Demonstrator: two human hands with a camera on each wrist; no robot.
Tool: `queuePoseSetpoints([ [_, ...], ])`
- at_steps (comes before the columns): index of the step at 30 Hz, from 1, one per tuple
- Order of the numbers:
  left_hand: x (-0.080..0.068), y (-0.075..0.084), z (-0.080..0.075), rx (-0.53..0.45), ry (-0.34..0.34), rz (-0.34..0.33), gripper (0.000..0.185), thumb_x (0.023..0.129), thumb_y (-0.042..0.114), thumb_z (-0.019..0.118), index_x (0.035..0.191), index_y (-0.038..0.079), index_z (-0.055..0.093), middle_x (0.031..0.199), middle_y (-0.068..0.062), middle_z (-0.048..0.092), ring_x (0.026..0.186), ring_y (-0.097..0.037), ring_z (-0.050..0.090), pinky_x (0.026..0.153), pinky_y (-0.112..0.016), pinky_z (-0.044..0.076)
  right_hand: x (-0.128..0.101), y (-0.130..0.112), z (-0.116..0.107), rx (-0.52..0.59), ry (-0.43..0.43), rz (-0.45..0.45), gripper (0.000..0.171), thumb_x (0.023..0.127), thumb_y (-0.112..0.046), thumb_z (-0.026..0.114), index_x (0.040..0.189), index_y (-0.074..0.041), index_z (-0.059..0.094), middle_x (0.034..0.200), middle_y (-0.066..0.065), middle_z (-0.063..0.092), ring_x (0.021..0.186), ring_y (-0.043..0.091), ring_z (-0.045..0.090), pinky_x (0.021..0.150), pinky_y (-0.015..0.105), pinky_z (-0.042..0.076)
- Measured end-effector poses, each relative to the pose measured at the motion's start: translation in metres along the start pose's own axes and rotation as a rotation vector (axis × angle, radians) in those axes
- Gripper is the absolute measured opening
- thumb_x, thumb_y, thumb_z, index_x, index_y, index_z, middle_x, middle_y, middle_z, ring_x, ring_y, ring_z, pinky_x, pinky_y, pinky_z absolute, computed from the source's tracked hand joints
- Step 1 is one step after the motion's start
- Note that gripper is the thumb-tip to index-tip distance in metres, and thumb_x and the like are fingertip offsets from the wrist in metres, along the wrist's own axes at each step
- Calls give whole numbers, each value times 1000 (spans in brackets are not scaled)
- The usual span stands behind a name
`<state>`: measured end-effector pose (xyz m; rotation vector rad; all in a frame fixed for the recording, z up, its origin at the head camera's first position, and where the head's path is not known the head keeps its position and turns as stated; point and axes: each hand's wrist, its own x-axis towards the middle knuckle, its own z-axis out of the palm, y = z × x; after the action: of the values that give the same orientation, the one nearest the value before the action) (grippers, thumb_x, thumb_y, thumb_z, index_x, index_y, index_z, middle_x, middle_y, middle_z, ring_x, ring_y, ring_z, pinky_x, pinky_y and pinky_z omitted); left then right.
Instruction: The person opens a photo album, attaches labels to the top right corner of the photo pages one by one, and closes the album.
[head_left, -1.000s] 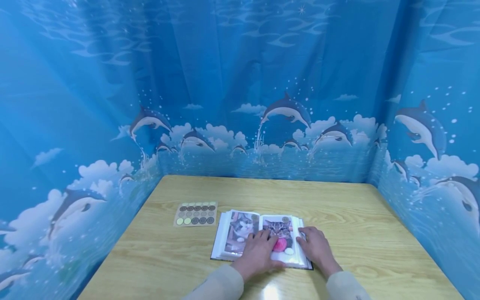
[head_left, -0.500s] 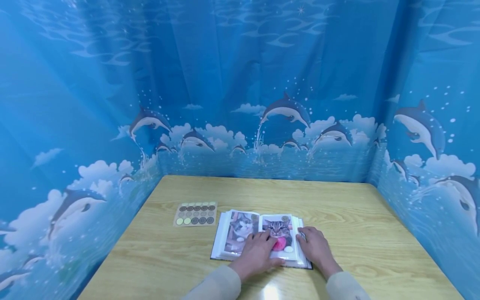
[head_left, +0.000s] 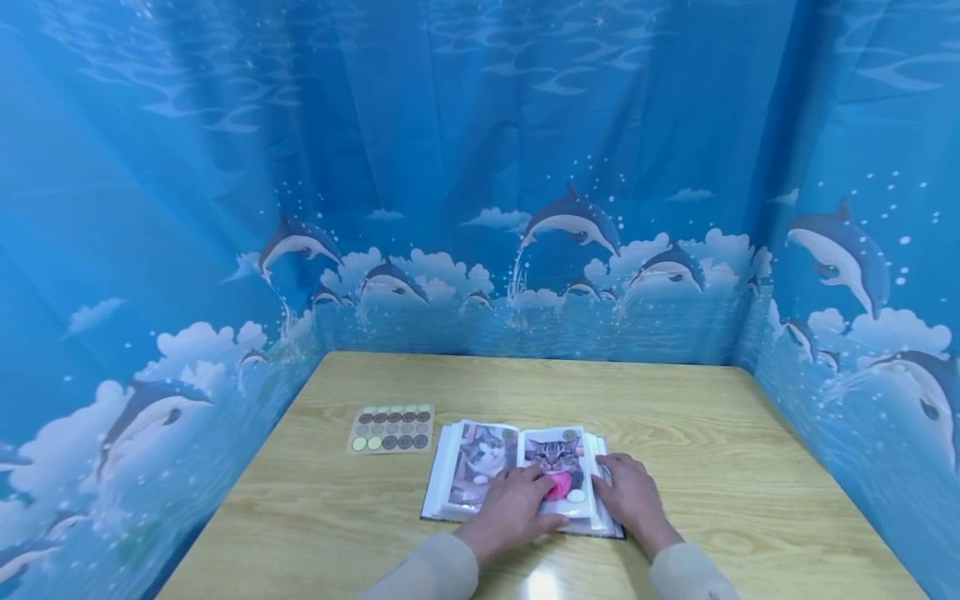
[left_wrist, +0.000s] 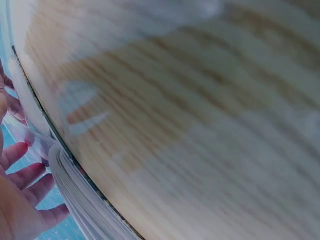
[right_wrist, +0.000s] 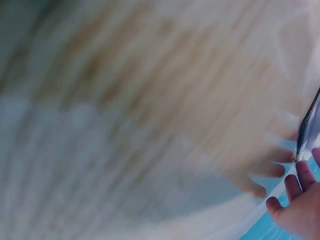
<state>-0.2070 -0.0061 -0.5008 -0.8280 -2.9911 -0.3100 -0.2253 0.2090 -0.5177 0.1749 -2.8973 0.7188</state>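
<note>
An open photo album lies on the wooden table. Its left page carries a grey-and-white cat picture, its right page a tabby cat picture with a pink ball. Both pictures have a small round sticker near the top. My left hand rests on the lower middle of the album, partly covering both pages, its fingers spread in the left wrist view. At the album's right edge, my right hand touches the page margin with relaxed fingers. In the right wrist view, only some fingers show beside the cover.
A sheet of round stickers, some dark and some pale, lies left of the album. The wooden table is bordered at the back and sides by a blue dolphin curtain.
My left hand has slid very slightly toward the left and near side, and the lower part of the right page has shifted a little. The right hand stays at the album's edge.
</note>
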Motion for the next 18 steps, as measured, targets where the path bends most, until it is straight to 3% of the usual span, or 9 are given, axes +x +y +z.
queuePoseSetpoints([
  [7, -2, -1, 1, -22, 63, 52, 57, 88, 58, 64, 131, 20, 63, 131, -1, 62, 118, -20, 58, 102, -41, 47, 1, -3, 2, 18, 68, -67, 35, 87, -8, 68, 119, 7, 66, 121, 28, 60, 112, 47, 56, 98, 59, 44],
  [12, -4, -2, 0, -44, 92, 65, 53, 89, 55, 64, 130, 21, 64, 130, 1, 63, 117, -18, 59, 102, -40, 47, 1, -7, 5, 30, 51, -78, 31, 89, -6, 62, 115, 9, 67, 118, 29, 61, 110, 46, 57, 98, 58, 45],
  [18, -8, -5, -2, -90, 123, 62, 48, 91, 52, 65, 128, 21, 65, 128, 2, 64, 116, -17, 60, 101, -38, 48, 1, -11, 6, 29, 32, -59, 36, 88, -9, 66, 118, 11, 64, 121, 30, 59, 112, 48, 56, 98, 59, 45],
])
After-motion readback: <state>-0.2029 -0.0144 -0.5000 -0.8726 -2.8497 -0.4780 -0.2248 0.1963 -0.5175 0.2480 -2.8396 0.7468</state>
